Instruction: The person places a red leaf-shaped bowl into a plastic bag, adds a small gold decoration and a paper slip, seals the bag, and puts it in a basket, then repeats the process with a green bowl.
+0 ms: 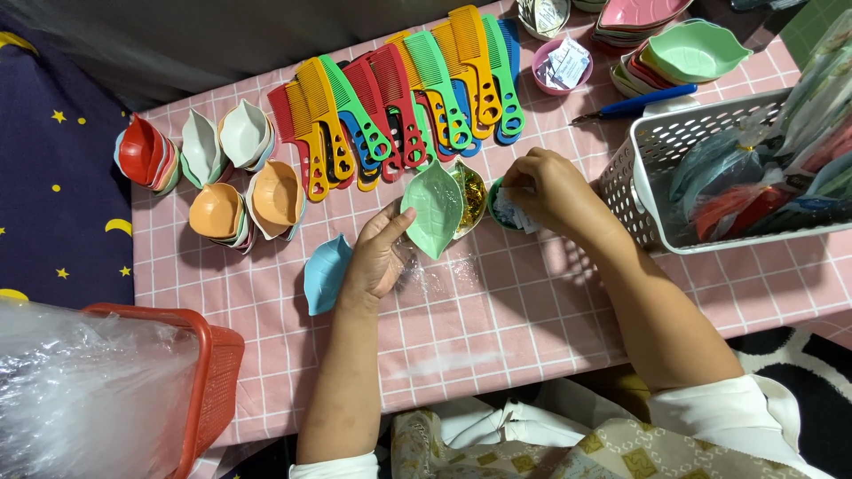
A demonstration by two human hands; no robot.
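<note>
My left hand (377, 257) holds a green leaf-shaped dish (434, 206) by its lower left edge, tilted above the pink checked tablecloth (497, 310). A clear plastic wrapper (435, 273) lies crumpled just under that hand. My right hand (550, 191) pinches a small white packet (510, 213) over a little green bowl (493, 197). Between the two hands sits a bowl of gold-wrapped bits (470, 195). A blue leaf dish (325, 273) lies flat to the left of my left wrist.
Rows of coloured combs (399, 98) lie fanned at the back. Stacks of leaf dishes (240, 195) stand at the left and top right (674, 44). A white basket (657, 168) of packets is at right, a red basket (209, 372) with plastic at lower left, a pink bowl (559, 66) and blue-handled tool (639, 102) behind.
</note>
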